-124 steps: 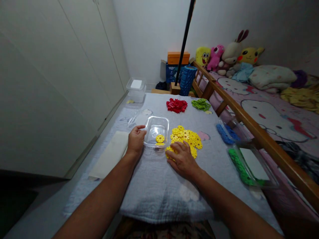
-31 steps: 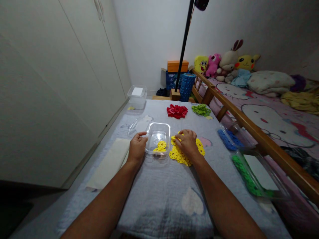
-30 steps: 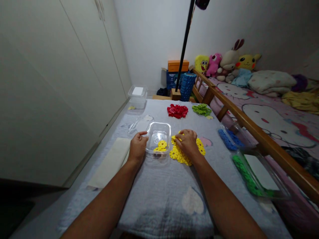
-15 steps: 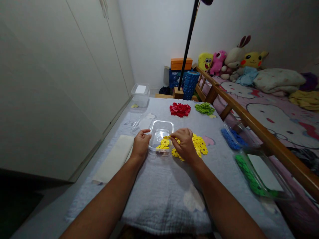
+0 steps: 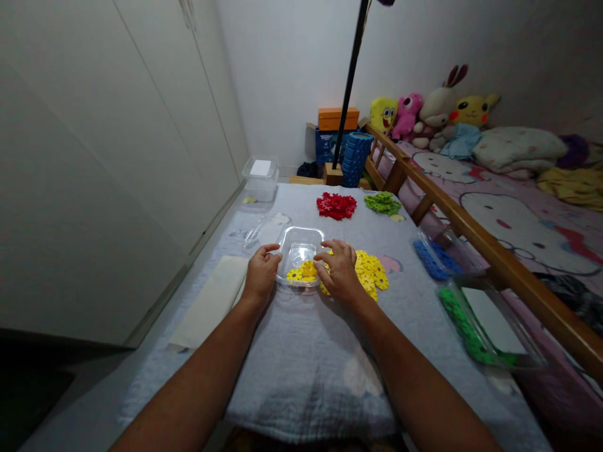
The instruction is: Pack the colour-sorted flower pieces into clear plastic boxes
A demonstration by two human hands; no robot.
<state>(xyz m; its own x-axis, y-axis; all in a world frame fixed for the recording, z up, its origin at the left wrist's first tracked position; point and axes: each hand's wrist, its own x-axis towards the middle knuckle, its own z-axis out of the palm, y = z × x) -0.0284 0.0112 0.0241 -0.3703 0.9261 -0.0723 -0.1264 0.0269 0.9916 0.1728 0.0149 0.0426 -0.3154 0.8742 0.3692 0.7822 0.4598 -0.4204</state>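
Observation:
A clear plastic container (image 5: pixel 301 233) stands on the cloth-covered table between my hands, with several yellow flower-shaped plastic pieces (image 5: pixel 301 272) inside. My left hand (image 5: pixel 262 271) grips the container's left edge, thumb and index finger at the rim. Over the right rim, my right hand (image 5: pixel 340 270) has its fingers apart and holds nothing. Just beyond it lies a pile of yellow flower-shaped pieces (image 5: pixel 374 271), partly covered by this hand.
Red pieces (image 5: pixel 336 205) and light green pieces (image 5: pixel 382 203) lie in piles at the back. Boxes of blue pieces (image 5: pixel 436 258) and green pieces (image 5: pixel 464 326) stand at the right, beside a wooden bed rail (image 5: pixel 452 220). A clear lid (image 5: pixel 264 231) and a pale folded sheet (image 5: pixel 211 301) are on the left.
My right hand has let go of a yellow piece into the container and spread its fingers. My left hand stays at the container's left edge. The view has shifted slightly.

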